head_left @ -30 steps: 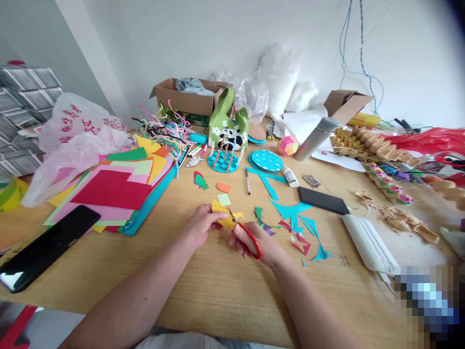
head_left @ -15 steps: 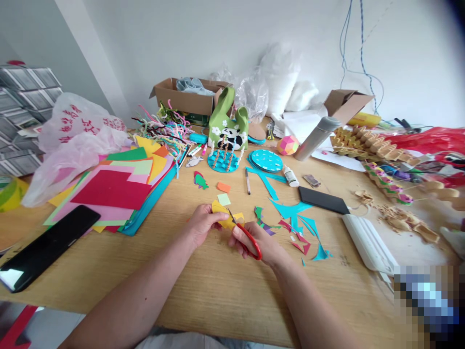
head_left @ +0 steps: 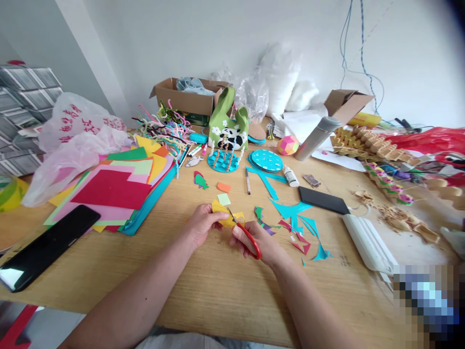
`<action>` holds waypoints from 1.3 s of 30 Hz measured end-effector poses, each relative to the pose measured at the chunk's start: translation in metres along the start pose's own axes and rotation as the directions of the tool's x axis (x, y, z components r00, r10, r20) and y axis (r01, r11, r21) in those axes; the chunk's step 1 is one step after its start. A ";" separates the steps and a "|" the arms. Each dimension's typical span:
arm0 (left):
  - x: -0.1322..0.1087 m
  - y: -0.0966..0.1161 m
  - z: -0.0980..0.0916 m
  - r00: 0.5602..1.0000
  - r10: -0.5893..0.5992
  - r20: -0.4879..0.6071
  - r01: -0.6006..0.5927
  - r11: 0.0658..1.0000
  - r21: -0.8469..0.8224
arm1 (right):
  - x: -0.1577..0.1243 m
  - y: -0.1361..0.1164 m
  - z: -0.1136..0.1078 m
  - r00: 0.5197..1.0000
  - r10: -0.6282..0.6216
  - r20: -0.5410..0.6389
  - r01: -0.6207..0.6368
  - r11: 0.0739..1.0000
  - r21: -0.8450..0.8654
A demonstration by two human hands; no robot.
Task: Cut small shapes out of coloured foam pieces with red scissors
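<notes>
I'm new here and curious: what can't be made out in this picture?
All in the head view:
Left hand: some fingers hidden by its thumb and the yellow paper.
White bottle: label print too small.
Red plastic: cut off by the right edge.
Lower right corner: pixelated patch hides what is there.

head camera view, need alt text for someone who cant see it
A person's left hand holds yellow paper and the right hand holds red-handled scissors against it. Coloured paper sheets lie left and turquoise scraps right on a wooden table.
</notes>
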State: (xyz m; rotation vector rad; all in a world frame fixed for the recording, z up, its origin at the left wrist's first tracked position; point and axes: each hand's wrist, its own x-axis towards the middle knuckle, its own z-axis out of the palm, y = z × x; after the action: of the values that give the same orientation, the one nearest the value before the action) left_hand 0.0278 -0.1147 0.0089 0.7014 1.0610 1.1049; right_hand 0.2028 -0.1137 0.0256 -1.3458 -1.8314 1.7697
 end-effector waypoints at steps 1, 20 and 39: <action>0.000 0.000 0.000 1.000 0.001 -0.002 -0.001 1.000 -0.001 | 0.000 0.000 0.000 1.000 0.000 -0.002 0.000 1.000 0.003; -0.001 -0.001 0.000 0.999 -0.018 0.039 0.019 0.999 -0.031 | 0.001 0.004 0.000 0.999 -0.037 0.012 0.036 0.999 0.035; 0.000 -0.001 -0.001 0.999 0.008 0.044 -0.010 0.999 0.031 | 0.002 0.004 0.000 0.998 -0.046 0.042 0.044 0.998 0.050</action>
State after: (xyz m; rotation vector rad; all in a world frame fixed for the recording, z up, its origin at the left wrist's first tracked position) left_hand 0.0269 -0.1154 0.0078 0.7527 1.0402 1.0781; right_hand 0.2035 -0.1127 0.0217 -1.2475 -1.8132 1.8223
